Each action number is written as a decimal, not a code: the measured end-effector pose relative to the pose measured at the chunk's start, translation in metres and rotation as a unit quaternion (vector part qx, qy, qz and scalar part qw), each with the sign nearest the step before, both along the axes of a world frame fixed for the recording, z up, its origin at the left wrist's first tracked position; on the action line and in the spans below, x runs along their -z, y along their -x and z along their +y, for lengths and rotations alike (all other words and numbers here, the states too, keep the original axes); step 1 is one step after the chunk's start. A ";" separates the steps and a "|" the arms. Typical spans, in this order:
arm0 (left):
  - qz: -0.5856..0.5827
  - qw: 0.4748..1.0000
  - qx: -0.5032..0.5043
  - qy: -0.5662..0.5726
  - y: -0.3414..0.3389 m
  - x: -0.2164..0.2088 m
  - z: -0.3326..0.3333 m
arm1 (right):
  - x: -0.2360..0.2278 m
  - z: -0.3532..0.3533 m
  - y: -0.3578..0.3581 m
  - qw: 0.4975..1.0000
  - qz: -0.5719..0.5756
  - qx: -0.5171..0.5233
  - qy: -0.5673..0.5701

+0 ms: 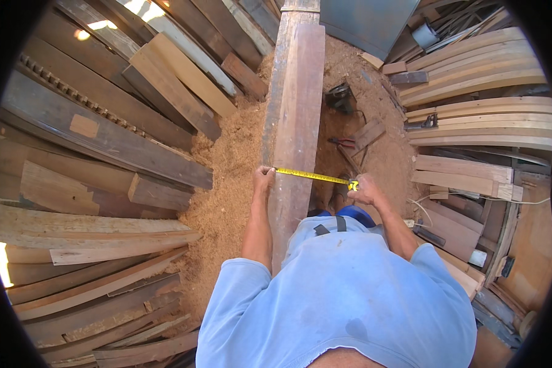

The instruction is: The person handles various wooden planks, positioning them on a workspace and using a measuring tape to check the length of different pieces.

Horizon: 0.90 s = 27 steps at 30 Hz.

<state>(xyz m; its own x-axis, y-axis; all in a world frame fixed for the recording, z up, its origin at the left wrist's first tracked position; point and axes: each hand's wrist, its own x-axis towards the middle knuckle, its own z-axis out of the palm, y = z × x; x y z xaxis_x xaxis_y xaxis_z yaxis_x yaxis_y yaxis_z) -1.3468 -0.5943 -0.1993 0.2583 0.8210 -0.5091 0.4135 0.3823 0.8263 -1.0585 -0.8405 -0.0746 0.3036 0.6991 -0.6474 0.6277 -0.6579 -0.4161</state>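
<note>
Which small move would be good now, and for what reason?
Probably read the thin yellow measuring tape at the right edge of the long reddish-brown wooden plank: the left hand holds one end near the left edge, while the right hand grips the yellow-and-black case beyond the right edge.

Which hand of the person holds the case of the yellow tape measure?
The right hand: it grips the case, whereas the left hand holds the end of the blade at the board.

No text is legible, even on the yellow tape (313, 176).
</note>
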 end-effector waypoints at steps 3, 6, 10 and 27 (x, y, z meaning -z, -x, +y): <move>0.007 1.000 -0.002 0.002 -0.002 -0.001 0.000 | -0.004 0.001 0.006 0.995 0.025 0.007 -0.092; 0.007 1.000 0.002 -0.001 -0.002 -0.004 0.000 | -0.007 0.002 0.008 0.995 0.007 -0.011 -0.098; 0.020 1.000 -0.001 -0.006 -0.006 -0.010 -0.003 | -0.004 0.002 0.008 0.996 0.010 -0.013 -0.086; 0.041 0.999 -0.013 -0.007 -0.009 -0.015 -0.006 | -0.004 0.001 0.009 0.989 0.002 -0.001 -0.145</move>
